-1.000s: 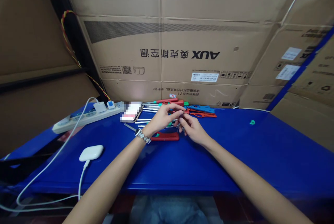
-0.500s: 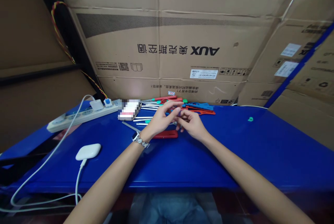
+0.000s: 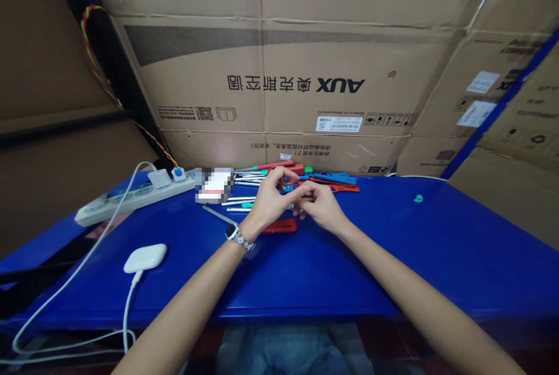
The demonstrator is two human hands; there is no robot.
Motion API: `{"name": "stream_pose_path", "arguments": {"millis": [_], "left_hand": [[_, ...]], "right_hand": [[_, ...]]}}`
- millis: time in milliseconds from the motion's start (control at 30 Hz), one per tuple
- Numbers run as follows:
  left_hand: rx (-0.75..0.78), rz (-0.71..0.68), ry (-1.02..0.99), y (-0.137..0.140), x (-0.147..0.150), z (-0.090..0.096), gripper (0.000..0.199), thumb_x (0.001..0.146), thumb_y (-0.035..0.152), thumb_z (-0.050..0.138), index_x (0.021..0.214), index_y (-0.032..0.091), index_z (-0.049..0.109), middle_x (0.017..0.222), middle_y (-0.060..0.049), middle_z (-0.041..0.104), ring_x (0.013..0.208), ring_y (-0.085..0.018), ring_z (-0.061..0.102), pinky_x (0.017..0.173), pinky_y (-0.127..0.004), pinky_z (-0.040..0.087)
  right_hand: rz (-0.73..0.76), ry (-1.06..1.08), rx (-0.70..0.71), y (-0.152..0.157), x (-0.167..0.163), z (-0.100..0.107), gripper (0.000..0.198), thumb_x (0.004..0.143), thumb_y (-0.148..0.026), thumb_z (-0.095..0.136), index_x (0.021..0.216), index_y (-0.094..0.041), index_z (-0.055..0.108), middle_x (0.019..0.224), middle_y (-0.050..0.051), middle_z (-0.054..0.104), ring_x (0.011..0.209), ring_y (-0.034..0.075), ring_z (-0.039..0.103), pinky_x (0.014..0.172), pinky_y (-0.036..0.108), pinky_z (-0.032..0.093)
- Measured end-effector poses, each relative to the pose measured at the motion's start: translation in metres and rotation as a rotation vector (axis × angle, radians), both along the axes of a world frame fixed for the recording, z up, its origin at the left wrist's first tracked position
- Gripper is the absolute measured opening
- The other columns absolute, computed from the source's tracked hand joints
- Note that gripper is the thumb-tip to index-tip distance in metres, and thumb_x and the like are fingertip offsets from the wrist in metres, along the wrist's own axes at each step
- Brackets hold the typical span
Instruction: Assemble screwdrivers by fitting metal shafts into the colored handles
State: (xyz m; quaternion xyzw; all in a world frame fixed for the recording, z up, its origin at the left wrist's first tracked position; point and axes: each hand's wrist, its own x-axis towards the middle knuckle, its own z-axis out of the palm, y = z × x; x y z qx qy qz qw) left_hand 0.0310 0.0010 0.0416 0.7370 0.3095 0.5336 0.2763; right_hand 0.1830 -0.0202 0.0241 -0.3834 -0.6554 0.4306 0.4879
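Note:
My left hand (image 3: 276,197), with a watch (image 3: 239,237) at its wrist, is curled, its thumb tip meeting the fingers of my right hand (image 3: 322,207). My right hand is closed in a pinch. Whatever lies between the fingertips is too small or hidden to name. Below the hands a red plastic handle (image 3: 283,226) lies on the table, partly covered by my left wrist. Silver metal tubes (image 3: 239,201), some with green parts, lie left of my left hand. Behind the hands are red handles (image 3: 279,165), blue plastic pieces (image 3: 334,177) and orange-red plastic pieces (image 3: 346,188).
The blue table (image 3: 393,258) backs onto a cardboard wall (image 3: 279,49). At left are a power strip (image 3: 140,191) with chargers, a white case (image 3: 145,258) on a cable, and a blurred-out phone (image 3: 215,184). A small green piece (image 3: 418,198) lies at right.
The left thumb has moved right, onto the right hand's fingers, and the two hands are closer together. The camera view has shifted slightly. Objects on the table lie as before.

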Motion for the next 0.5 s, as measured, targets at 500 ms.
{"name": "stream_pose_path", "arguments": {"millis": [500], "left_hand": [[-0.02, -0.034, -0.004, 0.004, -0.006, 0.0, 0.026, 0.076, 0.039, 0.077, 0.078, 0.016, 0.064, 0.078, -0.002, 0.065, 0.07, -0.014, 0.057, 0.065, -0.028, 0.044]], "right_hand": [[-0.052, 0.027, -0.015, -0.001, 0.002, 0.002, 0.039, 0.069, -0.046, 0.079, 0.077, -0.02, 0.051, 0.062, -0.003, 0.063, 0.051, 0.013, 0.062, 0.047, 0.024, 0.05]]}}
